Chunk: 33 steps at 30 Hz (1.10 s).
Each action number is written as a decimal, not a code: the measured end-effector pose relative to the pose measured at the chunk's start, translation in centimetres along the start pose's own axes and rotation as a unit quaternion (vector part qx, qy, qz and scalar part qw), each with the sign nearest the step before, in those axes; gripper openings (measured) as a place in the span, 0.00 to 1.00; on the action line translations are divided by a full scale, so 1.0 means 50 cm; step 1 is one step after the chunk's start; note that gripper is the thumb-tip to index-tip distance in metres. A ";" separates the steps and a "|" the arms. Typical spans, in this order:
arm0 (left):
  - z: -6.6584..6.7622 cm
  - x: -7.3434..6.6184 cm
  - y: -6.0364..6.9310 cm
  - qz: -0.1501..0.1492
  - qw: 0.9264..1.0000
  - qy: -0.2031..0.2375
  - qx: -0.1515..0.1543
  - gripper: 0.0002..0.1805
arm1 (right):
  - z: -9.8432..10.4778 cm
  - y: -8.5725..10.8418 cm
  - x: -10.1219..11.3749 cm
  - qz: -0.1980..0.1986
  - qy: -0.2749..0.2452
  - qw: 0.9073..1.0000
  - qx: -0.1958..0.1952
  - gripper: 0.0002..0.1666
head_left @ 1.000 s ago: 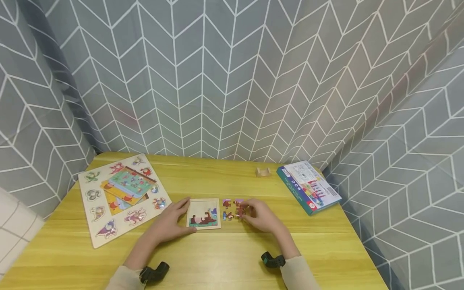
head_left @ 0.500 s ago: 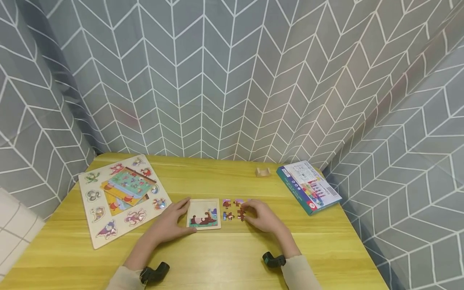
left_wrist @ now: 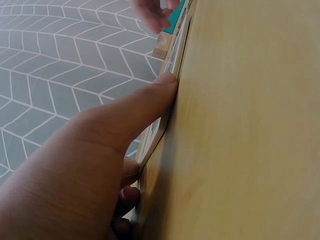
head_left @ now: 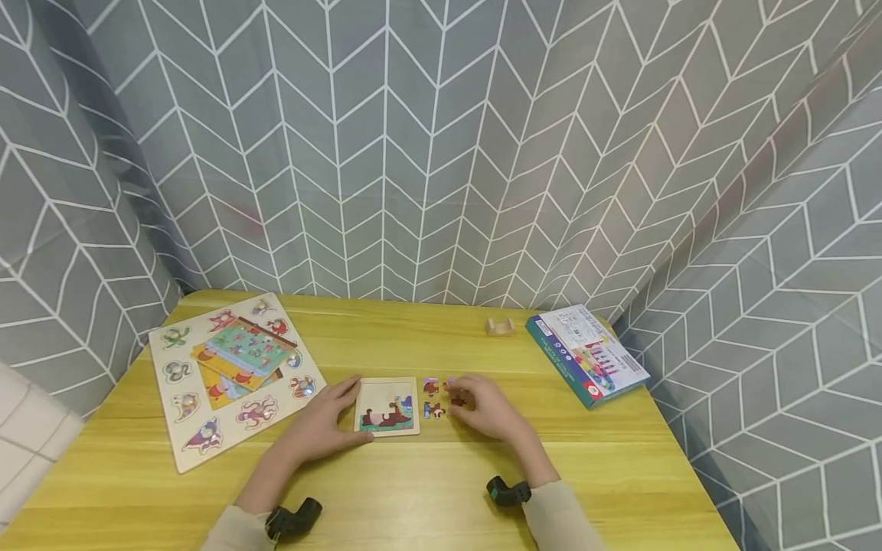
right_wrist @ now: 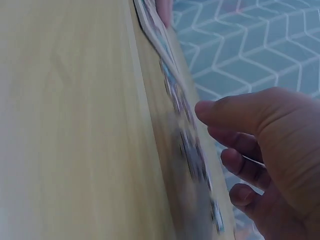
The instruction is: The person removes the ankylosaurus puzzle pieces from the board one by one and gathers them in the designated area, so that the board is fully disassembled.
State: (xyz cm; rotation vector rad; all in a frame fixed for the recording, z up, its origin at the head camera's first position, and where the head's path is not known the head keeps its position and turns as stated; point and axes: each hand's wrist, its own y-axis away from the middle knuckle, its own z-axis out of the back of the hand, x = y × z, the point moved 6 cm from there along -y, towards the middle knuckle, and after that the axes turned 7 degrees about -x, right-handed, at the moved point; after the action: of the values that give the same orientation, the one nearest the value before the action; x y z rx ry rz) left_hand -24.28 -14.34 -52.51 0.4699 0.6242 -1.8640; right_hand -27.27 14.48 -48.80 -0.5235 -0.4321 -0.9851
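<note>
In the head view, a small square wooden puzzle tray (head_left: 387, 386) lies on the table, its lower part filled with a brown and green picture. My left hand (head_left: 324, 421) grips the tray's left side, the thumb (left_wrist: 162, 87) against its near edge. To the right of the tray lie loose jigsaw pieces, among them a brown and purple piece (head_left: 430, 386) and a brown and blue piece (head_left: 434, 411). My right hand (head_left: 485, 409) hovers over the right-hand pieces and partly hides them. Its thumb and fingers are loosely bent and apart, holding nothing in the right wrist view.
On the left, a large wooden board with sea-animal pictures (head_left: 175, 394) bears several colourful puzzle sheets (head_left: 251, 352). A small wooden U-shaped block (head_left: 500, 327) stands at the back. A teal and white box (head_left: 586, 356) lies at the right rear, before a grey patterned curtain (head_left: 427, 153).
My right hand first drew slightly right, uncovering the pieces, then moved back left over them. The left hand and the tray have stayed in place.
</note>
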 end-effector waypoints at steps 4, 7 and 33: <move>0.001 -0.002 0.000 0.000 1.000 0.003 0.000 0.60 | -0.026 -0.025 0.036 0.017 0.002 1.000 0.015 0.18; -0.001 -0.002 0.001 0.000 1.000 0.004 0.004 0.60 | -0.049 -0.041 0.059 0.020 0.004 0.999 0.025 0.19; 0.000 0.001 0.000 -0.007 1.000 0.001 -0.005 0.59 | -0.104 -0.079 0.110 0.018 0.048 0.996 0.073 0.13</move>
State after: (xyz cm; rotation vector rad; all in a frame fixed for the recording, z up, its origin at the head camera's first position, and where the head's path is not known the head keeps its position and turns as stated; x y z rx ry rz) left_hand -24.32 -14.39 -52.54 0.4617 0.6390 -1.8730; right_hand -27.43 5.96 -48.96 -0.3493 -0.4028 -0.9319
